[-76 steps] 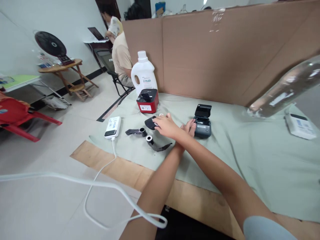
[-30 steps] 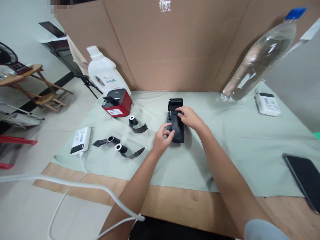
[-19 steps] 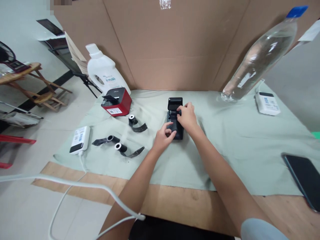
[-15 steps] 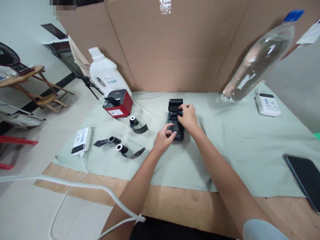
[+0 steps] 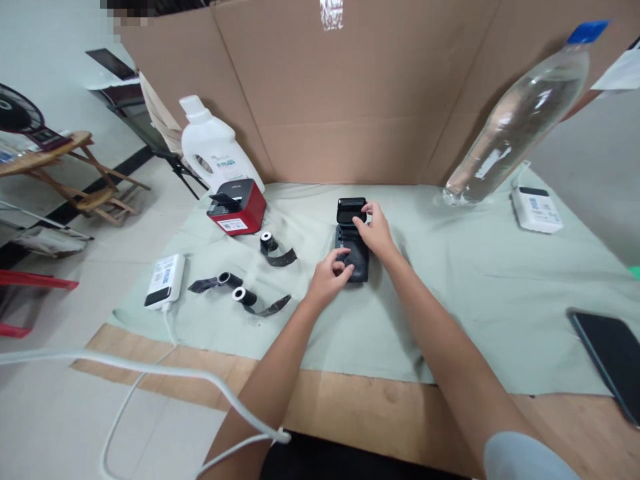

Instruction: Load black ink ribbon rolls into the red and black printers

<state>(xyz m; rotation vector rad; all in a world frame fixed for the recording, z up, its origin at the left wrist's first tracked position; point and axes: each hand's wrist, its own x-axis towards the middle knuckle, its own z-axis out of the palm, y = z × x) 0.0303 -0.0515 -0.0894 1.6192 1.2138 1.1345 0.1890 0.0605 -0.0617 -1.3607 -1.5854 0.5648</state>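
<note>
A small black label printer (image 5: 353, 247) lies on the pale green cloth (image 5: 450, 293) with its lid (image 5: 351, 209) flipped up at the far end. My left hand (image 5: 330, 275) pinches the near left corner of its body, where a dark strip covers the top. My right hand (image 5: 374, 230) rests over the printer's open compartment, fingers curled toward the lid hinge. Three black ribbon rolls lie to the left: one (image 5: 270, 244) near the printer, two more (image 5: 227, 279) (image 5: 245, 296) closer to me.
A red printer (image 5: 237, 207) and a white jug (image 5: 213, 150) stand at the back left. A white power bank (image 5: 165, 281) with a cable lies at the cloth's left edge. A clear bottle (image 5: 520, 113), a white device (image 5: 536, 208), and a dark phone (image 5: 607, 360) sit to the right. Cardboard walls the back.
My right hand has slid from the printer's body up toward the lid hinge. The left hand keeps its pinch on the near corner. Earlier, the view swung from left to centre.
</note>
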